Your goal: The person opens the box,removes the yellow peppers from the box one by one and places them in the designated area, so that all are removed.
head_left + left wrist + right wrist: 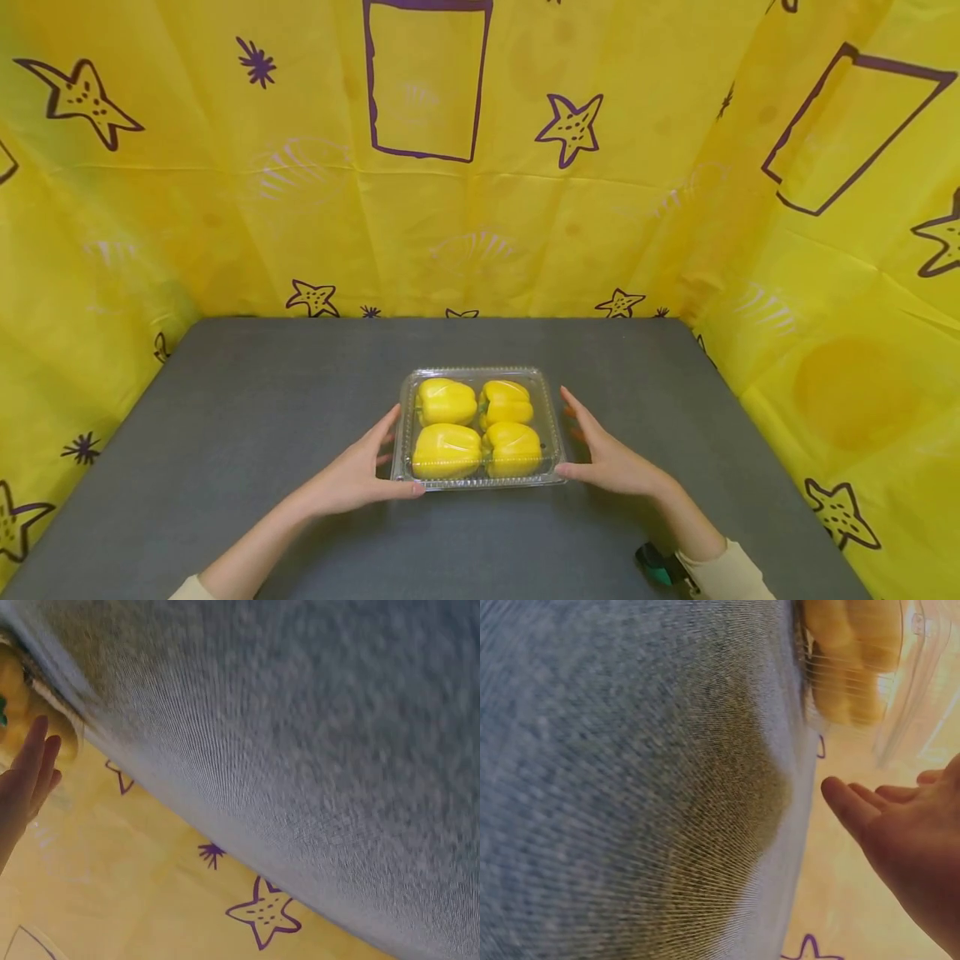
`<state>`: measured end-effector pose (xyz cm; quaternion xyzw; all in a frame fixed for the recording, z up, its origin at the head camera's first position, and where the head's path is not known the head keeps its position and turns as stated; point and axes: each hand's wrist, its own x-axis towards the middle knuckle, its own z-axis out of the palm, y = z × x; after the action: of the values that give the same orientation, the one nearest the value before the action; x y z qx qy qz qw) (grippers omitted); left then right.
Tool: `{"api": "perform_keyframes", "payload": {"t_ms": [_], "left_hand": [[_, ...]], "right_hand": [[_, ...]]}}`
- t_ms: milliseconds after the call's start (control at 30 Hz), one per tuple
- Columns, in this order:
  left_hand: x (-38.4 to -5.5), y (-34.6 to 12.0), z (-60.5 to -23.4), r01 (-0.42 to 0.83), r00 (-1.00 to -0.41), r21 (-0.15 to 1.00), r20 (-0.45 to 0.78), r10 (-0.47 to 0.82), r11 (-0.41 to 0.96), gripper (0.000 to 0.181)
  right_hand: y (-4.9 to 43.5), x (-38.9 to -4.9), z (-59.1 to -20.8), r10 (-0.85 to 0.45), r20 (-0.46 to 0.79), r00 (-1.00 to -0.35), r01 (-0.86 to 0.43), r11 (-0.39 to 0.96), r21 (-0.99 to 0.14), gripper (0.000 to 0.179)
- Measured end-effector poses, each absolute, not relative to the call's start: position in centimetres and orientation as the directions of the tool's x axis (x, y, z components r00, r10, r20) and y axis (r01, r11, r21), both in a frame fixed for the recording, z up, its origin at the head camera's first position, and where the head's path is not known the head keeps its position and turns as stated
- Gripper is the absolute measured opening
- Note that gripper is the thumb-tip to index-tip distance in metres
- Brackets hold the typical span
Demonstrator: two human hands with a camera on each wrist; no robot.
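Yellow star-printed sheets wall in a grey table, where two hands flank a clear box of peppers.

Four yellow peppers sit in the closed clamshell box, which rests on the table between the fingers. Left hand has straight, spread fingers along the box's left side, thumb at its near corner. Right hand mirrors it on the other side, fingers straight and apart, thumb by the near right corner. Neither has closed on it. It looks like the approach to a two-handed grasp; both palms would need to press in evenly.
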<state>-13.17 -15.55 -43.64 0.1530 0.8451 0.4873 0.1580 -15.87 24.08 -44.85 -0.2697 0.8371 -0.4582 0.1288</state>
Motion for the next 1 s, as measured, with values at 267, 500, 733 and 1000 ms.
{"api": "perform_keyframes", "payload": {"t_ms": [267, 500, 733, 1000], "left_hand": [[-12.7, -15.1, -44.0, 0.141, -0.901, 0.892, -0.064, 0.428, 0.429, 0.126], [-12.6, -14.7, -44.6, 0.145, -0.913, 0.895, -0.043, 0.405, 0.422, 0.127], [-12.5, -14.3, -44.8, 0.119, -0.926, 0.897, -0.055, 0.374, 0.427, 0.127], [-12.5, -14.2, -45.1, 0.116, -0.932, 0.890, -0.056, 0.358, 0.441, 0.127]], "right_hand": [[23.8, -15.7, -45.2, -0.608, 0.054, -0.792, -0.373, 0.413, -0.831, 0.117], [23.4, -15.7, -45.3, -0.637, 0.059, -0.769, -0.414, 0.425, -0.805, 0.122], [23.1, -15.9, -45.5, -0.624, 0.047, -0.780, -0.398, 0.438, -0.806, 0.123], [22.9, -15.9, -45.6, -0.599, 0.008, -0.801, -0.360, 0.471, -0.805, 0.123]]}}
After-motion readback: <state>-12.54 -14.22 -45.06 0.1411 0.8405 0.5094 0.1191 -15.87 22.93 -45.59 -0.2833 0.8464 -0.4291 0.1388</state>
